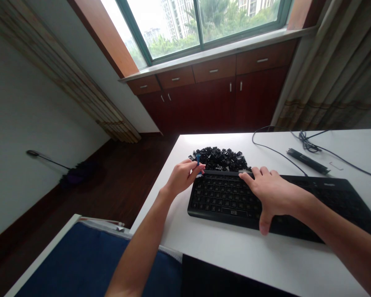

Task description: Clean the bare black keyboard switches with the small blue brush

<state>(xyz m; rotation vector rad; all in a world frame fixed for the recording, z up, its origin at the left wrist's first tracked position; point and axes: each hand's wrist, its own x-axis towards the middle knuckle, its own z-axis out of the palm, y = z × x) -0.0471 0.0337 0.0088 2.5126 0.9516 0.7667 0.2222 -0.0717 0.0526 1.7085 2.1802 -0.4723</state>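
A black keyboard [225, 194] lies on the white table, its left part stripped of keycaps with the rows of key sockets bare. At its back left corner my left hand [185, 175] is closed in a pinch around a thin blue-and-white tool [198, 158]; its blue end sticks up above the fingers, and its lower end is mostly hidden. My right hand [273, 192] spans the middle of the keyboard, fingertips over the back edge and thumb at the front edge, holding it. Just behind the keyboard is a heap of loose black keycaps [224, 156].
Behind the keyboard to the right lie a long black strip [307, 161], a bent thin wire [336, 166] and a coiled cable [309, 144]. The table's left edge [151, 192] drops to the dark floor. A blue chair [77, 260] stands at the lower left.
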